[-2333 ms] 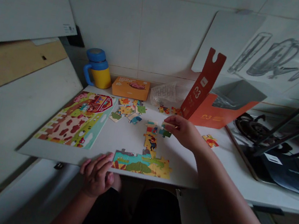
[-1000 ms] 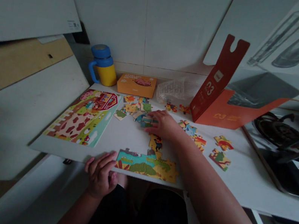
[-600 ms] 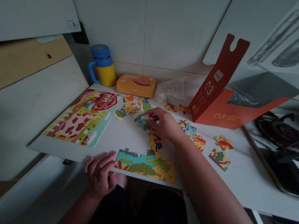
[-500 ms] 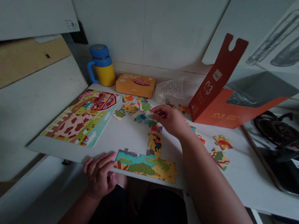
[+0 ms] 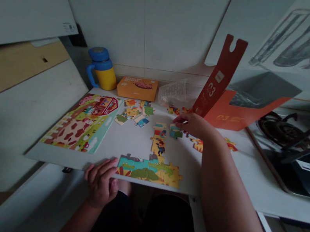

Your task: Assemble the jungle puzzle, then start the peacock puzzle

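Left hand: the left hand (image 5: 101, 182) rests at the near edge, thumb apart from the fingers, nothing in its grip.
Joined strip: the puzzle strip (image 5: 147, 171), with its crocodiles, lies flat along that edge, just beside those fingers.
Column: the column of pieces (image 5: 159, 139) runs away from the strip's middle across the white worktop (image 5: 131, 140).
Right hand: the right hand (image 5: 194, 125) has its fingertips at a blue-green piece (image 5: 176, 134), just right of the column's far end; from here I can't tell whether its grip is closed on it.
Farm picture: the farm picture (image 5: 82, 123) lies flat over to the left.
Loose pieces: the heap of pieces (image 5: 133, 112) sits between picture and column.
Back row: blue-and-yellow mug (image 5: 103, 71), small orange box (image 5: 137, 89), clear plastic (image 5: 172, 93), large open box (image 5: 228, 118).
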### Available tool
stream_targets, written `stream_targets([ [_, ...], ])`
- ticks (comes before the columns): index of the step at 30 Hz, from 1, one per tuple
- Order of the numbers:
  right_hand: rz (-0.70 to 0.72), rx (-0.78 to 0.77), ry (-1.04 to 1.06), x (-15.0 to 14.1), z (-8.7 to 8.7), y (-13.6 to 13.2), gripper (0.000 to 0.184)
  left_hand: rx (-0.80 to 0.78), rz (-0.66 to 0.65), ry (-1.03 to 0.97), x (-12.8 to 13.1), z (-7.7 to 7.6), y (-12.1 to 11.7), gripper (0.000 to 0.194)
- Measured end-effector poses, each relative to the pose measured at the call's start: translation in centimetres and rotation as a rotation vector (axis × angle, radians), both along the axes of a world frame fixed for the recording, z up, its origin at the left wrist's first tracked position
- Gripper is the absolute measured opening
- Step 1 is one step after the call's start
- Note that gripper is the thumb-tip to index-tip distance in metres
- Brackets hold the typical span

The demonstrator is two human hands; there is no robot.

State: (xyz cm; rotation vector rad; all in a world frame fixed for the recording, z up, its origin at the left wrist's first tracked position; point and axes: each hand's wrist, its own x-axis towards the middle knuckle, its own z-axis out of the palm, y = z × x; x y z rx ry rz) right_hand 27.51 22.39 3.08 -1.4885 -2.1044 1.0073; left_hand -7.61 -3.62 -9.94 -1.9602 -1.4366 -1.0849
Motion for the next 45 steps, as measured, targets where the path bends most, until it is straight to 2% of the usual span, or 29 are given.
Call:
stream_targets([
  [3, -0.019, 0.074, -0.076, 0.7, -0.2, 0.3, 0.016, -0.066, -0.052, -0.024, -0.1, 1.3, -0.4, 0.028],
  [7, -0.044, 0.188, -0.222, 2.0, -0.4, 1.0, 0.016, -0.228, -0.157, -0.110, 0.0, 4.7, -0.6, 0.029],
  [10, -0.048, 0.235, -0.309, 2.6, -0.3, 1.3, 0.018, -0.288, -0.127, -0.143, 0.3, 7.5, -0.1, 0.017],
  [13, -0.042, 0.234, -0.355, 2.6, -0.2, 1.2, 0.020, -0.343, -0.097, -0.177, 0.6, 9.6, 1.3, 0.010],
  [18, -0.051, 0.265, -0.403, 1.9, -0.2, 1.1, 0.023, -0.517, -0.055, -0.132, 1.3, 11.6, 5.7, 0.015],
  [22, -0.044, 0.258, -0.476, 1.4, -0.2, 0.9, 0.029, -0.572, -0.032, 0.041, 2.4, 12.4, 11.0, 0.020],
  [25, -0.105, 0.241, -0.549, 1.3, -0.1, 0.5, 0.029, -0.646, 0.058, 0.184, 3.7, 13.1, 15.1, 0.028],
  [29, -0.223, 0.232, -0.626, 1.2, 0.2, -0.4, 0.031, -0.772, 0.131, 0.229, 4.8, 13.3, 18.5, 0.035],
  [37, -0.318, 0.227, -0.687, 0.0, 1.4, -2.1, 0.031, -0.772, 0.023, -0.104, 2.4, 10.6, 19.5, 0.040],
  [42, -0.198, 0.296, -0.517, -2.2, 2.0, -2.0, 0.025, -0.857, -0.051, -0.290, 1.4, 9.9, 20.2, 0.048],
  [45, -0.073, 0.365, -0.288, -4.1, 1.8, -2.4, 0.019, -0.852, -0.190, -0.433, 1.7, 9.9, 20.1, 0.041],
])
